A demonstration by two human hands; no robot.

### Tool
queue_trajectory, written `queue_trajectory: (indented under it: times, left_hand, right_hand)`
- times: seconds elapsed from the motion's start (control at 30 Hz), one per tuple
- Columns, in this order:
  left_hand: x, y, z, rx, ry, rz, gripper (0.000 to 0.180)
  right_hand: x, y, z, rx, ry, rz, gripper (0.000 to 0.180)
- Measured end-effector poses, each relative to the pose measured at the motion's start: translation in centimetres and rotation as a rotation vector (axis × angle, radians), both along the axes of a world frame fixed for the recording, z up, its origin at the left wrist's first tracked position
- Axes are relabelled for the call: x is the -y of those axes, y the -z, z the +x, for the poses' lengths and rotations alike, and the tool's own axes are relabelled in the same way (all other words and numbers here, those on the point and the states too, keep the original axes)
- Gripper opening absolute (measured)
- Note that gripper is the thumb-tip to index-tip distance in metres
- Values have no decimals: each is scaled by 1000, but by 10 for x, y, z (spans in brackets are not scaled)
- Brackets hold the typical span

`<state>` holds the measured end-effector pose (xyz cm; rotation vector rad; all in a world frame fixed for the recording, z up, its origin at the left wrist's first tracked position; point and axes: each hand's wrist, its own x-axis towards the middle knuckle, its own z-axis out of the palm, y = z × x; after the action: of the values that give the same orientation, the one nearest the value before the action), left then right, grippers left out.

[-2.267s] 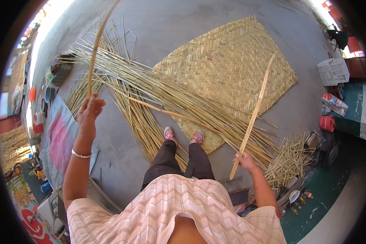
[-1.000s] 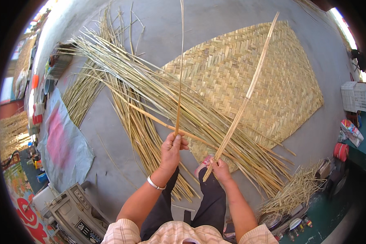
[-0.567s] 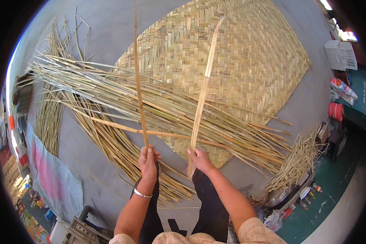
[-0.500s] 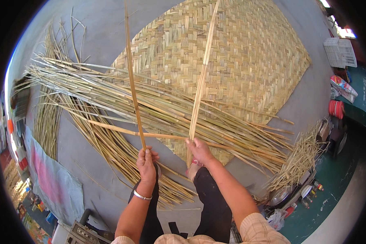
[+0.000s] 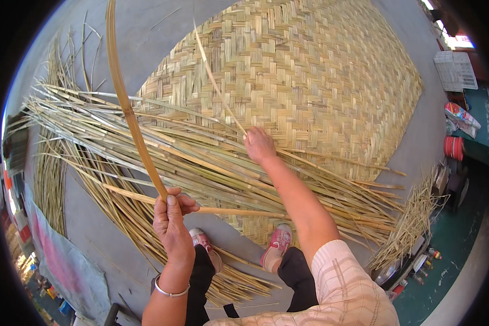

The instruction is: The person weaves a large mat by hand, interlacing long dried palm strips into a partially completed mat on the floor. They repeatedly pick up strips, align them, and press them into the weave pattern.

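Woven mat (image 5: 320, 81): lies far right. Stalk bundle (image 5: 217, 157): crosses its near-left edge. Brown strip (image 5: 127, 106): rises far-left from your left hand (image 5: 172, 220), fingers pinched on its near end. Thin pale strip (image 5: 214, 83): extends far-left from your right hand (image 5: 259, 145), closed around its near end.

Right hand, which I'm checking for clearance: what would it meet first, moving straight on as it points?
Probably the woven mat, beyond the right hand and its pale strip; the hand's height is unclear.

Right grip (image 5: 259, 145) now farther forward, by the stalk pile (image 5: 217, 160), its pale strip (image 5: 215, 87) aslant to the left.
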<state>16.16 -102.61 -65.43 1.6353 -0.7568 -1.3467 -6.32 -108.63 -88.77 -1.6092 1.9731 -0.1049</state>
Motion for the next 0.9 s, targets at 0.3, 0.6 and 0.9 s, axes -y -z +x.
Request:
queue_trajectory:
  times: [0.3,0.6,0.9]
  left_hand:
    - [56,20,14,-11,48,-254,25]
    - [119,62,-9,-74,66,-457,26]
    - [108,73,7,-103,41,-324,24]
  right_hand:
    - [-134,15,79,-58,-119,7,38]
    - [-188,10,108,49,-131,-234,26]
    - [-124,3,53,3,-59,-276,23]
